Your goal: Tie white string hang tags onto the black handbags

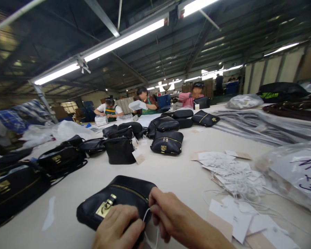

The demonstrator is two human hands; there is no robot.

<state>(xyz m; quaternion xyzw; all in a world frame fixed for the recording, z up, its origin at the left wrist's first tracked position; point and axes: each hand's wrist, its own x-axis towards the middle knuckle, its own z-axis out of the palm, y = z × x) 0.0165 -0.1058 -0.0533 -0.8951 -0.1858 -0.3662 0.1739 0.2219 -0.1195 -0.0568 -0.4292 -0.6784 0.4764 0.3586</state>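
Note:
In front of me a small black handbag [126,185] lies on the table, with a gold zip and a gold clasp [106,205] showing. My left hand [120,224] is closed over the near side of the bag, its fingers curled below the clasp. At the bag's right end, my right hand [168,216] pinches a thin white string [146,215], which loops between both hands. What the string passes through is hidden by my fingers.
Loose paper tags [235,216] and a heap of white strings [232,173] lie at the right, beside a plastic bag [292,173] with handwriting. More black handbags [167,142] stand farther back and at the left [15,193]. Several people work across the table [186,173].

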